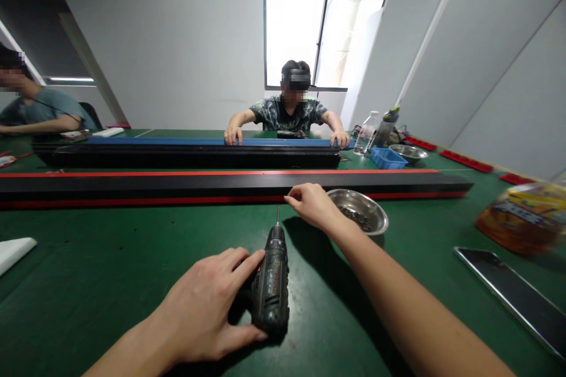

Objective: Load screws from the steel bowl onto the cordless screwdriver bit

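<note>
My left hand (207, 306) is wrapped around a black cordless screwdriver (270, 283) that lies on the green table, its bit pointing away toward a long black rail with red edges (177, 184). My right hand (312, 203) reaches forward to the near edge of that rail, thumb and fingers pinched together at the rail's surface; whether a screw is between them is too small to tell. A metal bowl of small screws (360, 215) sits just right of that hand.
Across the table a person rests both hands on a second black rail with a blue top (194, 150). Another person sits far left. A blue tray (388, 157), metal bowl (409, 153), bottles (366, 132), a snack bag (526, 218) and a flat panel (513, 291) lie to the right.
</note>
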The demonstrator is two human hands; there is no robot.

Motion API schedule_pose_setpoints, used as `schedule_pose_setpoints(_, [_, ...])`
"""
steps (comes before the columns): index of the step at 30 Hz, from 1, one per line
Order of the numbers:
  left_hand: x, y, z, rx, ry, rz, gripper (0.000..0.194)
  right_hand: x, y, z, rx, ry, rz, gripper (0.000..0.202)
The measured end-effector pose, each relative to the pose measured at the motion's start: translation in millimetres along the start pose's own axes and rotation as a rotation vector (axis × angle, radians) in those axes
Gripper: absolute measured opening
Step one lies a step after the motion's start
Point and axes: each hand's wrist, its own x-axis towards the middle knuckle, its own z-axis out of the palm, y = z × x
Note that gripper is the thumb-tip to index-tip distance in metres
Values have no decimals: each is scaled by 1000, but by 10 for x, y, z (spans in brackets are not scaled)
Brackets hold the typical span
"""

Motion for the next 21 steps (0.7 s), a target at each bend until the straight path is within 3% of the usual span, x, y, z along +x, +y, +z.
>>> schedule_pose_setpoints(5, [6, 17, 17, 5, -13, -2, 94, -52, 71, 422, 141, 86, 60, 18])
schedule_pose_setpoints(9, [11, 12, 28, 0, -19, 0, 95, -93, 164, 626, 245, 169, 102, 14])
schedule_pose_setpoints(13, [10, -3, 33, -1, -6, 2, 94, -98, 237, 697, 328, 217, 126, 19])
schedule_pose_setpoints(21, [18, -8, 43, 14, -10, 5, 94, -87, 313, 703, 365, 195, 131, 27])
